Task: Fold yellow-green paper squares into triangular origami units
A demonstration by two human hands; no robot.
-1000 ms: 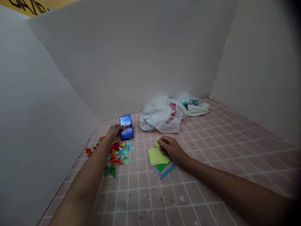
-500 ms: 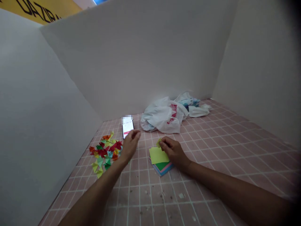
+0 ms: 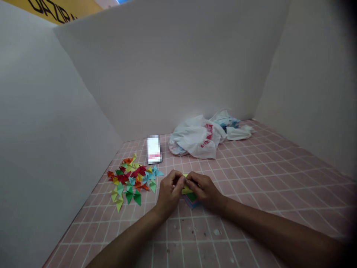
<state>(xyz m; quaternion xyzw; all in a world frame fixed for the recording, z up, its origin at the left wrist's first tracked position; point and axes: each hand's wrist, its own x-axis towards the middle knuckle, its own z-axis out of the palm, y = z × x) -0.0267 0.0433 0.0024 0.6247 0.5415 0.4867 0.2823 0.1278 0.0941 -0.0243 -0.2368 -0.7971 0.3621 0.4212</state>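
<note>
Above a stack of square coloured paper (image 3: 192,203), my left hand (image 3: 170,190) and my right hand (image 3: 205,189) meet at the fingertips. Both are closed in a pinch around a small folded piece of yellow paper, which the fingers mostly hide. Under them lies the top yellow sheet (image 3: 186,191), partly covered, with green, pink and blue edges showing below it. To the left of my left hand spreads a pile of small folded paper figures (image 3: 122,178) in red, orange, yellow, green and blue.
A phone (image 3: 154,149) with a lit screen stands behind the paper figures. Crumpled white plastic bags (image 3: 195,137) lie against the back wall (image 3: 173,82). Pink tiled cloth or sheeting (image 3: 251,178) covers the surface, with small scraps (image 3: 216,232) near the front.
My left hand has moved right and down from near the phone to meet my right hand. My right hand stays over the stack, fingers now touching the left's. More figures are uncovered.
</note>
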